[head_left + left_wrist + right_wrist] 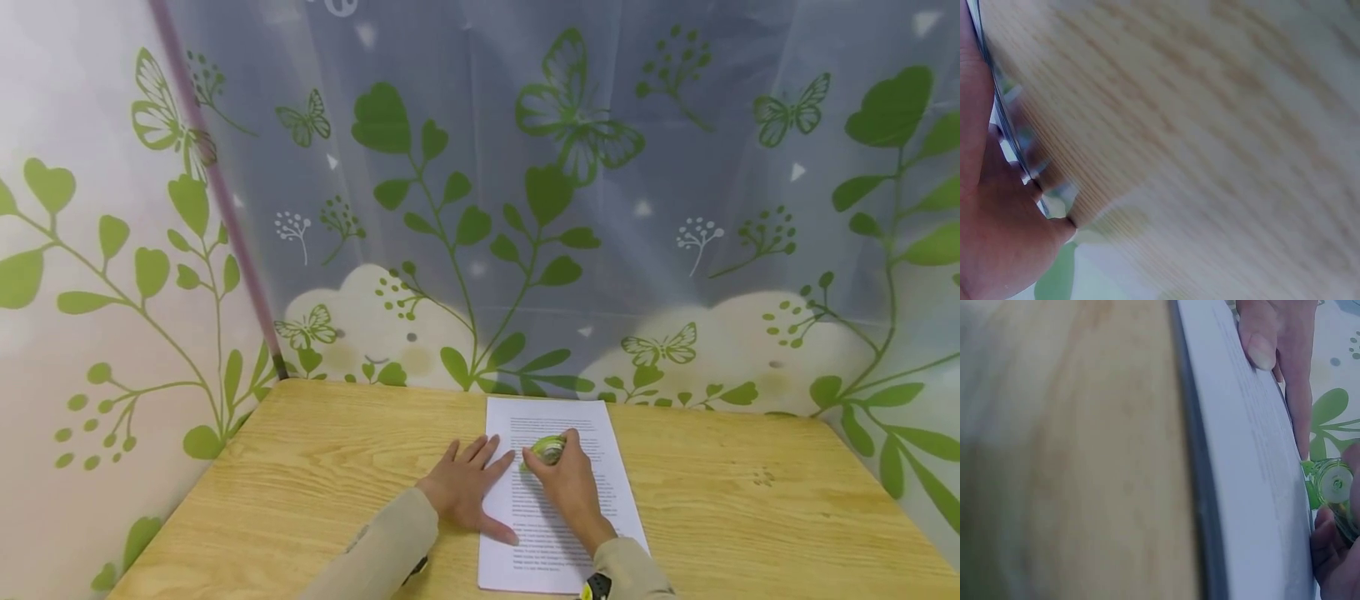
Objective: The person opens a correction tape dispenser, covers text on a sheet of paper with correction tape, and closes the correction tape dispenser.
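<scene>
A stack of printed paper [525,553] lies on the wooden table. My right hand [573,487] pinches a green, see-through correction tape [551,451] against the upper middle of the top sheet. Its round inner reel [1336,482] shows in the right wrist view, beside my right fingers [1329,547]. With fingers spread and straight, my left hand [465,485] rests on the left edge of the paper. In the left wrist view that hand [1007,240] appears at the far left, beside the edge of the stack. The tape's tip is hidden in the head view.
The light wood table [360,450] extends to both sides of the paper. Behind it hangs a curtain [480,275] printed with green leaves and butterflies, and another patterned panel [90,350] stands on the left. Dark paw-like marks [763,477] show on the tabletop at right.
</scene>
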`<act>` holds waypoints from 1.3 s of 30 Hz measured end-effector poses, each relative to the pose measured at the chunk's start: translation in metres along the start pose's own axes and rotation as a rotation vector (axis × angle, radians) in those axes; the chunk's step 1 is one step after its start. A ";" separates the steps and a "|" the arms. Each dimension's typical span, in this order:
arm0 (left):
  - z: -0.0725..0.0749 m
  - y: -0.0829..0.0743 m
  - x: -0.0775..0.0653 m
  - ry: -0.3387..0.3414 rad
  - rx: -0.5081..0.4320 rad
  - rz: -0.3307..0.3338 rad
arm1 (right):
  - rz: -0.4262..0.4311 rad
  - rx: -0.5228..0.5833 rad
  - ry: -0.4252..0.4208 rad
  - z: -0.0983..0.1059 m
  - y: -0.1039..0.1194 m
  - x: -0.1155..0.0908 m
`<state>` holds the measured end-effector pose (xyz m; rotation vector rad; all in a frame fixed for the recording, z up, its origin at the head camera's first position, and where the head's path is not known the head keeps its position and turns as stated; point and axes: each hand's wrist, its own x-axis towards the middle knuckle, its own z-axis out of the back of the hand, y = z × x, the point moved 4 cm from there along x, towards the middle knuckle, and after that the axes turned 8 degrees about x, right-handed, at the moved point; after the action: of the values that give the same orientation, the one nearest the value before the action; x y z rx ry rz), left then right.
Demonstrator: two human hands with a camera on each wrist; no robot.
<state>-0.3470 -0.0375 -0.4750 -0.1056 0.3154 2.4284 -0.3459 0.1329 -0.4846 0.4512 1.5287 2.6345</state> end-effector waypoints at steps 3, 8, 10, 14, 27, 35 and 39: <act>0.001 0.000 0.000 0.004 -0.009 0.000 | 0.011 0.011 -0.002 0.001 0.000 0.000; 0.000 -0.001 0.000 0.013 -0.013 0.000 | 0.015 0.027 -0.001 0.003 0.000 0.000; -0.001 0.000 0.000 0.013 -0.013 0.001 | 0.013 0.028 0.001 0.003 0.000 0.000; -0.002 0.000 0.000 0.017 -0.021 0.001 | 0.009 0.023 0.014 0.004 -0.001 0.000; -0.002 0.002 -0.002 -0.026 -0.020 -0.009 | -0.004 0.033 0.028 0.005 -0.002 0.001; 0.002 0.001 -0.004 0.002 -0.041 -0.002 | -0.032 -0.013 0.040 0.012 -0.002 -0.001; 0.002 0.001 -0.004 -0.015 -0.054 0.000 | -0.037 -0.005 0.039 0.016 -0.004 0.000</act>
<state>-0.3449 -0.0403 -0.4720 -0.1105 0.2434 2.4368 -0.3414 0.1481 -0.4807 0.3703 1.5251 2.6341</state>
